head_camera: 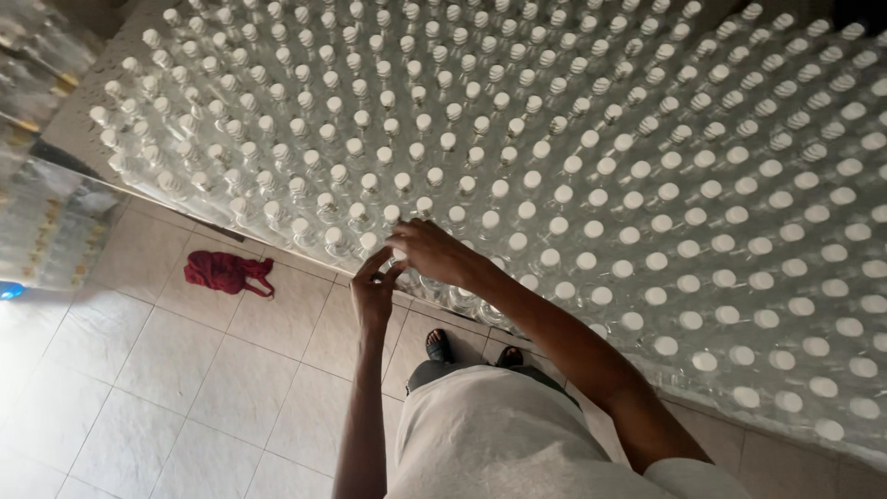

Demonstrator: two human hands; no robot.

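Worktop (78,120) is carrying capped clear bottles (591,199) throughout; left hand (372,294) and right hand (434,251) are closing, seemingly, on a near-edge bottle (399,263).

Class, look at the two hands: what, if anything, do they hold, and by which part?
Both hands, left and right, close on a clear bottle at its white-capped top.

Down on the pale tiled floor (185,370) to your left you have a crumpled red cloth (226,272). Further left, wrapped packs of bottles (42,222) stand stacked, with a small blue glow (9,291) at their foot.
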